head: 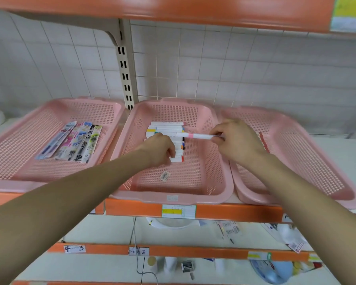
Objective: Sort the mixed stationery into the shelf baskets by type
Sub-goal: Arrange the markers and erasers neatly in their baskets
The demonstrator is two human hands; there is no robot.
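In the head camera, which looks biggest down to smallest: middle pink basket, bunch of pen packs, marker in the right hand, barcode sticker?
1. Middle pink basket
2. Bunch of pen packs
3. Marker in the right hand
4. Barcode sticker
None look alike in size.

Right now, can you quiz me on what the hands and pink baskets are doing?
1. True or false: the right hand pinches a white marker with a pink band.
2. Which pink basket holds the packaged pens? A left, B middle, C right.
3. Fill in: the left hand holds the row of markers in the ____ basket.
Key: 1 true; 2 A, the left basket; 3 middle basket.
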